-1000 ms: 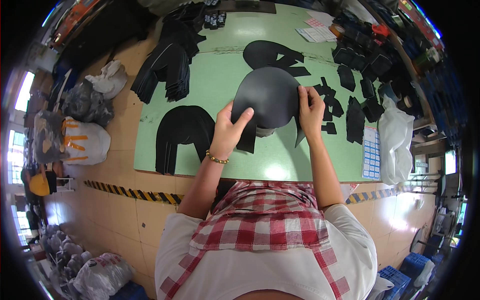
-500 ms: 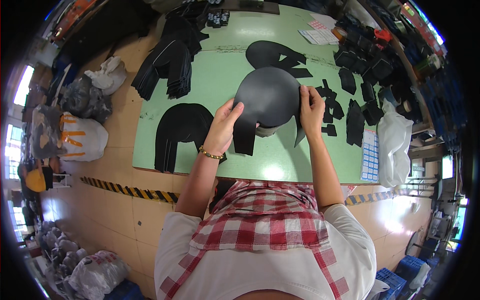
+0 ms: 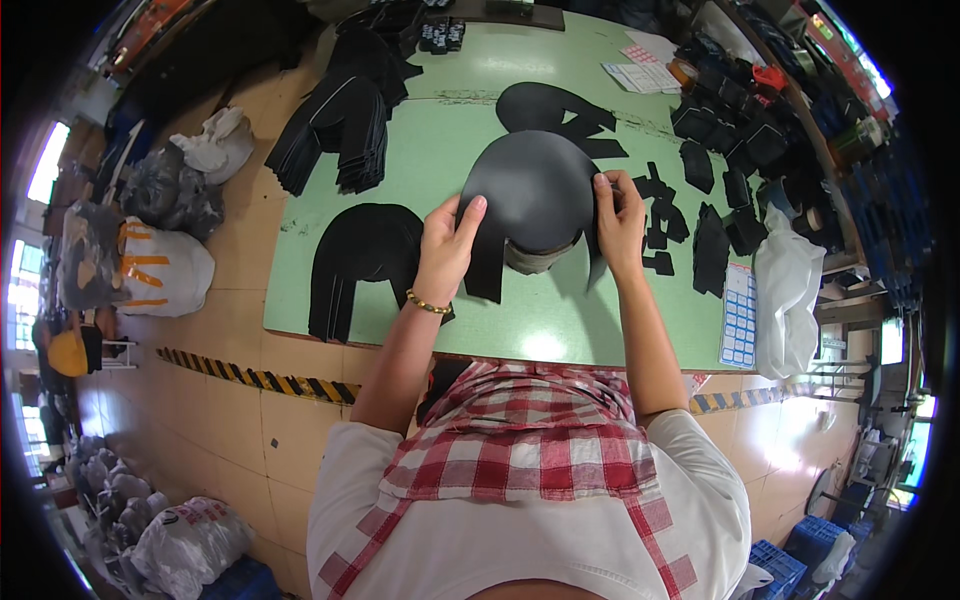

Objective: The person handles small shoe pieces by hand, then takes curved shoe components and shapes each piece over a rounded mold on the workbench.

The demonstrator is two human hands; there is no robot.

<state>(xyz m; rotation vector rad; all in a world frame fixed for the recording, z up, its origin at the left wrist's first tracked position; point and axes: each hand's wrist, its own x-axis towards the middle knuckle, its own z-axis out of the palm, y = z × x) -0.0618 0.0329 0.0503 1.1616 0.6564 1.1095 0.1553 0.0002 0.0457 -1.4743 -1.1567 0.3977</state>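
Between my hands is a smooth black horseshoe-shaped sheet (image 3: 530,185), its rounded part facing away from me and its two legs toward me. My left hand (image 3: 447,245) grips its left edge, thumb on top. On the opposite edge my right hand (image 3: 620,215) pinches the sheet near the right leg. Under the sheet, a greyish round object (image 3: 538,260) shows only partly; I cannot make out what it is. Another black curved piece (image 3: 368,250) lies on the table beside my left forearm. Beyond the held sheet rests a black looped piece (image 3: 545,108).
The green table (image 3: 480,335) carries a fanned stack of black curved pieces (image 3: 335,130) at far left. Small black cut pieces (image 3: 660,205), a blue-and-white printed sheet (image 3: 738,315) and a white plastic bag (image 3: 787,295) are at right. Filled bags (image 3: 165,270) stand on the floor at left.
The held sheet has shifted slightly left and tilted a little, with both hands still on it. More of the greyish round object underneath shows now.
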